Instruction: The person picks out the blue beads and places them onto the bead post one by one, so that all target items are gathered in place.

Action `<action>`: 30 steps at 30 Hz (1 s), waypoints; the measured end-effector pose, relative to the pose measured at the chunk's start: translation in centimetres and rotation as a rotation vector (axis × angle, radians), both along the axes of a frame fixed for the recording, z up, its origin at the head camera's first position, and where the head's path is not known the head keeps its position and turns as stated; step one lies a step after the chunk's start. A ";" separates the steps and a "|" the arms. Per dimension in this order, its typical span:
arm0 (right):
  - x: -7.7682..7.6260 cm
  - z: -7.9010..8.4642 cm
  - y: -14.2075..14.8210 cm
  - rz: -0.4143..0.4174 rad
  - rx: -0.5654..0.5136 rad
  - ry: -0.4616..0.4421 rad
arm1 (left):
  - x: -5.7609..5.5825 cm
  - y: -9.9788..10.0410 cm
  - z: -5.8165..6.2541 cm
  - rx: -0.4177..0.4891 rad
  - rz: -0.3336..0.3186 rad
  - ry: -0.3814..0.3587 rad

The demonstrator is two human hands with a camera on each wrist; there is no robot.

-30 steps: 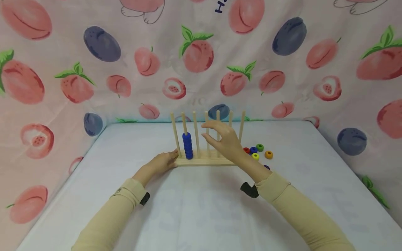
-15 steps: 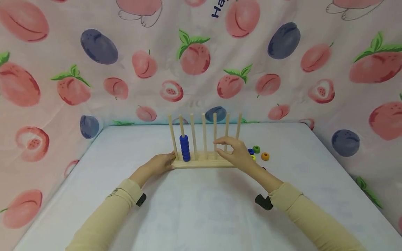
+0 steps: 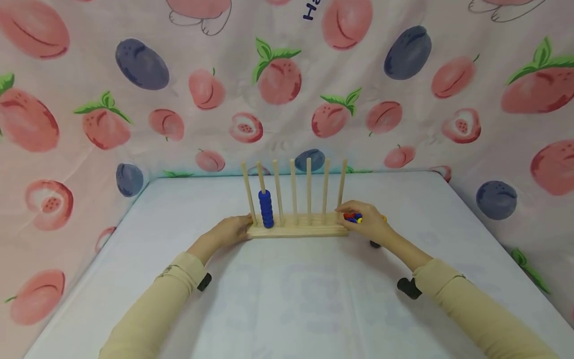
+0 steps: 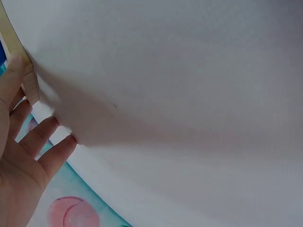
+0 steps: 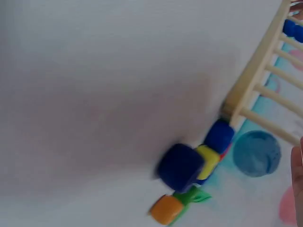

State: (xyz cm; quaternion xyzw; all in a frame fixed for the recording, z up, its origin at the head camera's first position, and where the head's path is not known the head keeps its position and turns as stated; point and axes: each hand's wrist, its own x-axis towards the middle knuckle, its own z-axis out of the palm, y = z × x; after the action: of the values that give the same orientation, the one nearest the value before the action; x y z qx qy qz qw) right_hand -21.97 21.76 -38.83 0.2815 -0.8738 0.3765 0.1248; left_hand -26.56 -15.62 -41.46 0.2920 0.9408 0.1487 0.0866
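A wooden bead rack (image 3: 298, 232) with several upright pegs stands toward the back of the table. Blue beads (image 3: 266, 209) are stacked on its second peg from the left. My left hand (image 3: 227, 232) holds the rack's left end, thumb on the base (image 4: 29, 82) in the left wrist view and other fingers spread down to the table. At the rack's right end is my right hand (image 3: 366, 222), thumb and forefinger apart, beside the last peg. Loose beads show through that gap, among them a red bead (image 3: 349, 216). In the right wrist view only its fingers (image 5: 297, 175) show at the edge.
Beside the rack's right end lie a dark blue bead (image 5: 180, 168), a yellow bead (image 5: 207, 161), an orange bead (image 5: 166, 209) and others. A fruit-patterned cloth (image 3: 287, 114) hangs behind the white table (image 3: 287, 299).
My right hand has come down and moved right, from in front of the pegs to the rack's right end by the loose beads. The left hand stays on the rack.
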 end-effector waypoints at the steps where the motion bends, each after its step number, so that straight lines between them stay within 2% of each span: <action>1: -0.1 -0.2 0.4 -0.008 0.019 -0.018 | 0.0 0.0 0.1 0.004 0.003 -0.002; 7: -1.2 -0.5 2.2 -0.079 0.172 -0.151 | -0.4 0.0 0.3 0.010 0.007 -0.007; 10: -1.7 -0.4 2.8 -0.090 0.229 -0.187 | -0.6 0.1 0.4 0.012 0.006 -0.006; 16: -2.7 -0.5 3.2 -0.039 0.335 -0.187 | -0.7 0.0 0.3 0.025 0.004 -0.011; 23: -3.0 -1.5 3.3 -0.039 0.403 -0.253 | -0.5 -0.2 -0.1 0.030 -0.008 -0.011; 30: -3.4 -1.7 3.2 -0.049 0.470 -0.217 | -0.3 -0.2 -0.1 0.050 0.013 -0.041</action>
State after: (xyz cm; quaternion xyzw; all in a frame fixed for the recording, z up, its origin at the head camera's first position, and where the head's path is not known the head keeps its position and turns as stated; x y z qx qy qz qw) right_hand -25.33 24.98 -40.56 0.2397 -0.9520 0.1880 -0.0293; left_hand -26.85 -15.85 -41.53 0.2849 0.9366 0.1790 0.0977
